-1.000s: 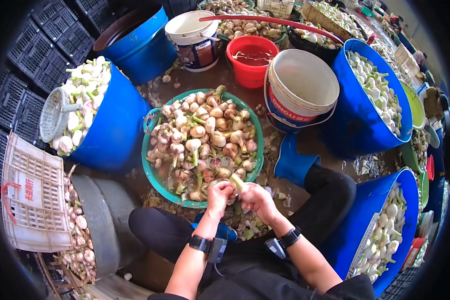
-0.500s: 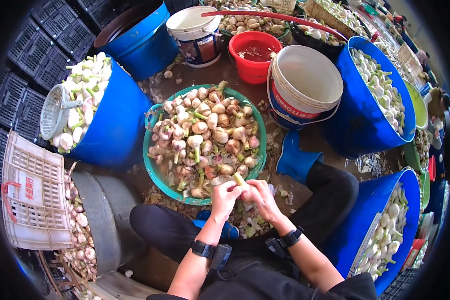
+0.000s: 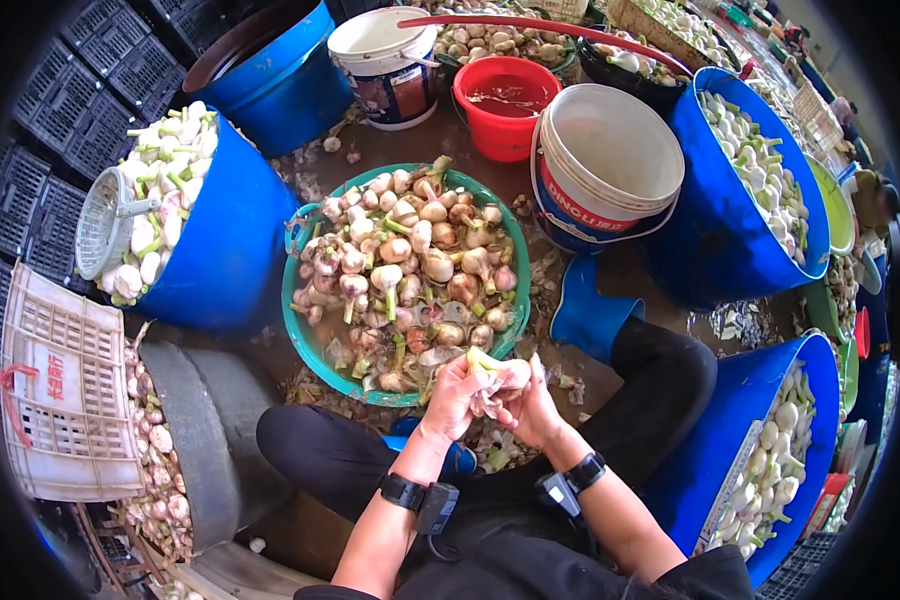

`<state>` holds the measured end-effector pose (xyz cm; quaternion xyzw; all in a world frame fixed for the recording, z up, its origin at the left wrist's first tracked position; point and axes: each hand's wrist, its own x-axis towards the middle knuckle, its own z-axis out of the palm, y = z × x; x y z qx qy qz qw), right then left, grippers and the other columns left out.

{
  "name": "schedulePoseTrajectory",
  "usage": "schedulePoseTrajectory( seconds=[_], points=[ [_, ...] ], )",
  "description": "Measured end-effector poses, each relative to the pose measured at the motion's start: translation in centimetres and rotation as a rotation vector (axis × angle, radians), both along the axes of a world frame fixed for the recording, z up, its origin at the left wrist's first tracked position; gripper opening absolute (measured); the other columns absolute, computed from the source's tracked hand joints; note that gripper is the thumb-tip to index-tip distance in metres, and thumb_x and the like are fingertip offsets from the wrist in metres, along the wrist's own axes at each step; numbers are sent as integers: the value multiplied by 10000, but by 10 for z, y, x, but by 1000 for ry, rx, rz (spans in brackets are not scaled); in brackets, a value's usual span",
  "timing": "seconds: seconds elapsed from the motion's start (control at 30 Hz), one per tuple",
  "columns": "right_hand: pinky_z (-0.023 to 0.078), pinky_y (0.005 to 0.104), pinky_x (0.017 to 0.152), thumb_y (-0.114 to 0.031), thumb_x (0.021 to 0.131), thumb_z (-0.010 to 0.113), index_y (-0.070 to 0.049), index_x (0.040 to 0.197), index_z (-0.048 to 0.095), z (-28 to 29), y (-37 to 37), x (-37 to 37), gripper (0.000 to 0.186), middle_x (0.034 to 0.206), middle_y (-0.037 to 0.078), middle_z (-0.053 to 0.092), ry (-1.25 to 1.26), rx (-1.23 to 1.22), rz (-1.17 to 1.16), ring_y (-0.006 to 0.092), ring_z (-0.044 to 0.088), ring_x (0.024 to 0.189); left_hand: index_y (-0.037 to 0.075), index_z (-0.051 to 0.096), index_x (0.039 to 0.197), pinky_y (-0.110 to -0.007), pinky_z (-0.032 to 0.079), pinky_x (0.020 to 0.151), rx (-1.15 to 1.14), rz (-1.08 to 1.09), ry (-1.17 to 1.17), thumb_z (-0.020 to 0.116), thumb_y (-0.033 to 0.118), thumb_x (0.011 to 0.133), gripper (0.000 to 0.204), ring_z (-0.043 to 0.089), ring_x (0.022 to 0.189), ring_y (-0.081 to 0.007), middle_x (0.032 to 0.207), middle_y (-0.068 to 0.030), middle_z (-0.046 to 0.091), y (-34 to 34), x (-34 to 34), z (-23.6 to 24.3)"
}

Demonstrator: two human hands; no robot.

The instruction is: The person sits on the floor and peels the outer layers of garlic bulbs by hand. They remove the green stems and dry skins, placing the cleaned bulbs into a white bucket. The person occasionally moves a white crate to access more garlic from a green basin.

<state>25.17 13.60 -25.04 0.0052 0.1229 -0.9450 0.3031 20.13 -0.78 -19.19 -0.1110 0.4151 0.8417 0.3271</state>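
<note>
Between my two hands, just above the near rim of a round green tub (image 3: pixel 299 325), is a garlic bulb (image 3: pixel 512 376) with a pale green stem and loose papery skin hanging beneath it. My left hand (image 3: pixel 451 408) grips it on the stem side, fingers closed around the skin. My right hand (image 3: pixel 536 413) cups the white bulb from the right, thumb raised beside it. The tub holds a heap of soiled garlic bulbs (image 3: pixel 388 250), some with stems, among wet peelings.
Blue barrels (image 3: pixel 232 240) of pale garlic stand left and right. A white crate (image 3: pixel 68 390) rests by a grey container (image 3: pixel 210 450). Red (image 3: pixel 507 140) and white (image 3: pixel 605 145) buckets stand beyond the tub. My booted legs (image 3: pixel 585 310) flank my hands. People (image 3: pixel 875 195) are at far right.
The garlic has turned, showing more white bulb on the right and loose skin below. My right fingers have shifted from around the stem to beside the bulb.
</note>
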Motion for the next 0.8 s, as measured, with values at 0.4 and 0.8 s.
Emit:
schedulePoseTrajectory(
  seconds=[0.4, 0.8],
  points=[
    [458, 212, 668, -155, 818, 661, -44, 1184, 466, 34, -2, 9, 429, 921, 16, 566, -174, 605, -241, 77, 534, 734, 36, 567, 757, -166, 317, 351, -36, -6, -26, 554, 39, 759, 13, 430, 422, -28, 610, 6, 535, -20, 1, -14],
    [522, 305, 752, -184, 818, 654, -80, 1130, 436, 19, 2, 15, 394, 1066, 61, 543, -151, 461, -202, 167, 576, 930, 75, 550, 842, -178, 419, 406, 210, 126, -233, 534, 81, 794, 52, 497, 480, -46, 667, 8, 561, -18, 13, -27]
  ],
)
